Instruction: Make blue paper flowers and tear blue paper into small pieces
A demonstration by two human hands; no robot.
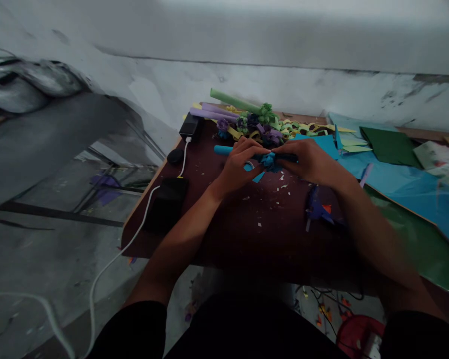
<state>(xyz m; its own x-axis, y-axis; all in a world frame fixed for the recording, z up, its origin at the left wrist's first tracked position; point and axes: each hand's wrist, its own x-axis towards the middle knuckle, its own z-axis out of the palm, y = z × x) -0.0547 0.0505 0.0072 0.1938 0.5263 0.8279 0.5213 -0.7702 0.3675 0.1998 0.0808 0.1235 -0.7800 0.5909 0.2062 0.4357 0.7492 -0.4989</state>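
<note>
Both hands (pixel 243 160) (pixel 310 157) palm-down, apparently on paper (pixel 268 160)

No words, labels, brands, numbers or signs can be read in the frame. The coloured marks on the pale crumpled wrapping (pixel 439 160) at the right edge of the frame are too blurred to make out.
</note>
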